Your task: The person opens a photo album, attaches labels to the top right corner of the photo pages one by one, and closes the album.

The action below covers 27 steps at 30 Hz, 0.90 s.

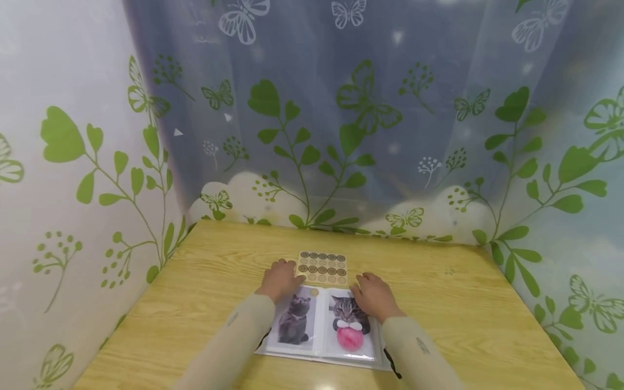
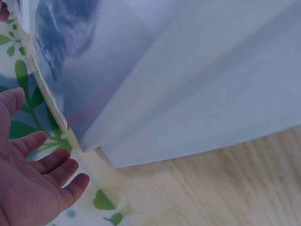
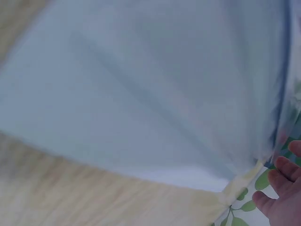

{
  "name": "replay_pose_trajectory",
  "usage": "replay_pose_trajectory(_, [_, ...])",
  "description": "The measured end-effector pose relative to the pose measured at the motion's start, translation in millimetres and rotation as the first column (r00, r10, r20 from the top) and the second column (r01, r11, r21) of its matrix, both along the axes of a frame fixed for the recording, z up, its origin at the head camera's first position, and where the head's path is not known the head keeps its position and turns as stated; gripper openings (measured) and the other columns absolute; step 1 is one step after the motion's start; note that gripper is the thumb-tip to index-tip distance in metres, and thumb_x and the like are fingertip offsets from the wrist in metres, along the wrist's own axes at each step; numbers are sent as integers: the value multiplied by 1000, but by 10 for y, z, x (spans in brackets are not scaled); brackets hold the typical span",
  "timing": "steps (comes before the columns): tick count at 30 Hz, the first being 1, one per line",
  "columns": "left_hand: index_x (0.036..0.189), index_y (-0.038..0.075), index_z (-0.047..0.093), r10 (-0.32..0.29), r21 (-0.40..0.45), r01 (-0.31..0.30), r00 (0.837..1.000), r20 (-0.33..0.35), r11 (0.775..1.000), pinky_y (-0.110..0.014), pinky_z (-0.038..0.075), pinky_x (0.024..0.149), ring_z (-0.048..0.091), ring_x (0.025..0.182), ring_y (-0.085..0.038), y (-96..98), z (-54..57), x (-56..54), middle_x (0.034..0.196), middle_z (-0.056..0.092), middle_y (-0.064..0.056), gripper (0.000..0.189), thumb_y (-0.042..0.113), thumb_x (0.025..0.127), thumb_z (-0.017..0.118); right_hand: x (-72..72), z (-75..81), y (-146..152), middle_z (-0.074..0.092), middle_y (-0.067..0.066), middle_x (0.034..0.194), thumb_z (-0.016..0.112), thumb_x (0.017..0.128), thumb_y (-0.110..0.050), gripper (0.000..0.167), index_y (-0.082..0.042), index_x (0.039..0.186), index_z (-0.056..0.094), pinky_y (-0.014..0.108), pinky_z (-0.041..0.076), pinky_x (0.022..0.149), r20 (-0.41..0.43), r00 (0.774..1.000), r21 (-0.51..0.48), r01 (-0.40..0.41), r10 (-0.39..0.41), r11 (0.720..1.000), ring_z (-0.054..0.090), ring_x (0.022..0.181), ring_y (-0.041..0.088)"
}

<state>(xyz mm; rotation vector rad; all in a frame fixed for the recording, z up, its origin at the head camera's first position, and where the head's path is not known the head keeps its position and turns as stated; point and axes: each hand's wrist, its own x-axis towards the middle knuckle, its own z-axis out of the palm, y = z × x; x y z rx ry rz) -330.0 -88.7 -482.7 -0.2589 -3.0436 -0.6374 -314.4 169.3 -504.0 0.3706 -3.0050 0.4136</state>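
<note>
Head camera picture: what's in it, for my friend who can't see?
An open album shows two cat pictures, with a left hand and right hand at its far corners. Beyond it on the yellow table lies a sheet of round spots.

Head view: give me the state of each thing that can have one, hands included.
Photo album: open, lying flat.
Cat pictures: one showing per page.
Sticker sheet: flat, beyond the album.
Left hand: fingers relaxed, gripping nothing.
Right hand: fingers relaxed, gripping nothing.

Yellow wood-grain table [image 1: 468, 303]; curtain [image 1: 302, 49] behind and both sides, printed with green leaves [image 1: 265, 98], butterflies [image 1: 219, 95].
</note>
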Motion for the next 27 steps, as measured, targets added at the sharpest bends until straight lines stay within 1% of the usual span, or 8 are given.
replay_pose_trajectory(5, [130, -4, 58, 33, 6, -33, 999, -3, 999, -60, 43, 99, 53, 117, -44, 2, -18, -95, 124, 58, -27, 52, 35, 96, 63, -91, 25, -60, 51, 29, 138, 47, 104, -30, 48, 6, 134, 56, 57, 36, 108, 45, 999, -36, 11, -9, 999, 46, 129, 44])
replay_pose_trajectory(9, [129, -6, 59, 52, 18, -53, 998, 17, 998, -61, 42, 98, 52, 118, -45, 14, -34, -133, 125, 57, -28, 52, 35, 96, 62, -138, 26, -92, 51, 29, 138, 46, 104, -29, 47, 6, 132, 57, 58, 35, 109, 74, 997, -48, 10, -6, 999, 44, 130, 45])
replay_pose_trajectory(14, [127, -4, 61, 65, -24, -64, 997, 30, 998, -61, 40, 101, 52, 117, -44, 39, -72, -141, 124, 56, -28, 53, 38, 96, 62, -166, -3, -124, 55, 27, 133, 47, 103, -29, 42, 4, 125, 63, 59, 38, 106, 94, 996, -27, 10, -7, 1000, 47, 127, 44])
replay_pose_trajectory(17, [122, -3, 64, 69, -55, -67, 997, 43, 996, -61, 40, 101, 51, 118, -43, 59, -91, -136, 121, 57, -27, 51, 40, 95, 62, -164, -11, -150, 57, 26, 129, 48, 103, -29, 40, 3, 120, 66, 59, 41, 102, 105, 994, -7, 11, -10, 1000, 50, 123, 43])
replay_pose_trajectory(20, [117, -3, 67, 75, -74, -70, 995, 63, 995, -60, 40, 101, 50, 119, -42, 85, -106, -133, 121, 57, -26, 49, 41, 95, 62, -159, -12, -175, 56, 26, 128, 48, 102, -29, 40, 3, 118, 67, 59, 43, 100, 117, 993, 4, 19, -19, 1000, 50, 122, 43])
replay_pose_trajectory(24, [112, -3, 69, 77, -91, -69, 993, 93, 993, -59, 39, 102, 48, 122, -42, 122, -114, -138, 123, 55, -26, 48, 41, 97, 60, -160, -11, -192, 54, 27, 131, 49, 102, -30, 41, 4, 118, 66, 62, 40, 101, 132, 990, 14, 39, -40, 999, 47, 125, 44])
replay_pose_trajectory(27, [109, -4, 69, 77, -93, -68, 992, 103, 993, -59, 40, 101, 48, 122, -42, 147, -98, -135, 121, 55, -26, 46, 40, 97, 59, -165, -10, -201, 52, 27, 133, 47, 103, -32, 44, 4, 122, 64, 63, 37, 104, 145, 988, 9, 57, -58, 998, 44, 128, 44])
